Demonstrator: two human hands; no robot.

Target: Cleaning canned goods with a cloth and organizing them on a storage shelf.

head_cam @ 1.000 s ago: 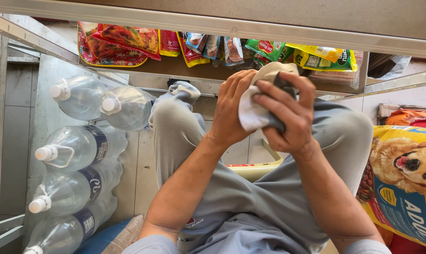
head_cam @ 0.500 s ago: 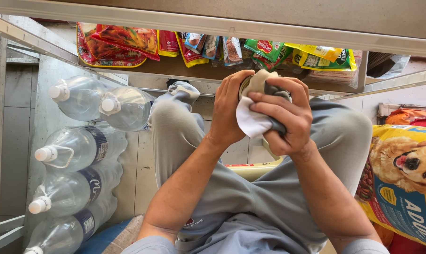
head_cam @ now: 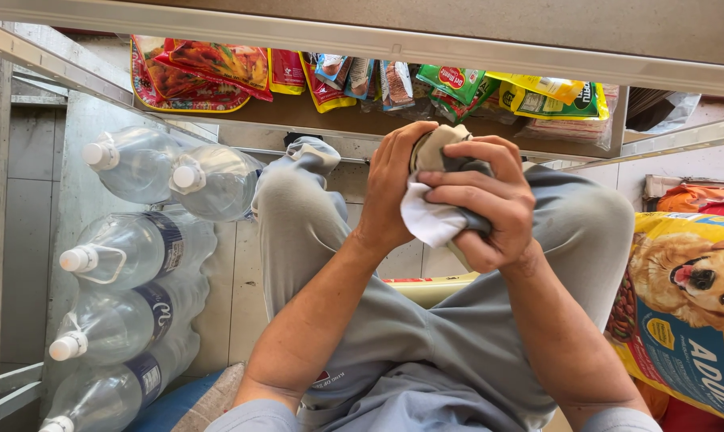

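Observation:
Both my hands are raised together over my knees. My left hand (head_cam: 394,188) wraps the left side of a beige and dark object (head_cam: 446,152) that my fingers mostly hide. My right hand (head_cam: 490,204) closes over its right side and presses a white cloth (head_cam: 428,220) against it. The cloth hangs out below my right fingers. My grey trousers (head_cam: 426,336) fill the view beneath my forearms.
Several large clear water bottles (head_cam: 130,256) lie stacked at the left. A metal shelf (head_cam: 314,120) ahead holds several colourful snack packets (head_cam: 218,68). A yellow pet food bag (head_cam: 694,304) with a dog picture stands at the right. Pale floor tiles show between.
My hands have shifted slightly upward and turned the object; the white cloth has slid lower, from the top of the object down under my right fingers.

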